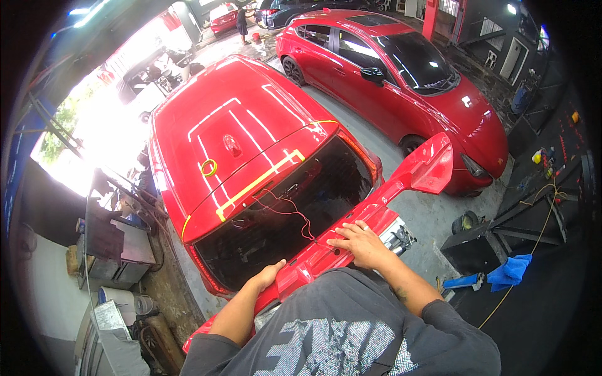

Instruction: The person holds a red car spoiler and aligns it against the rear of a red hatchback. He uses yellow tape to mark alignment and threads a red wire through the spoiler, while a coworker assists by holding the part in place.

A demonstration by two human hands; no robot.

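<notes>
Plainly, your right hand lies unclenched on the glossy, contoured red panel, while your left hand bends against it, its grip impossible to tell.

Blown-out daylight through the opening at left, white glare on the red car roof, dim right side, curved edges, black fisheye rim

red panel: partly behind shirt | far person: details unclear
</notes>
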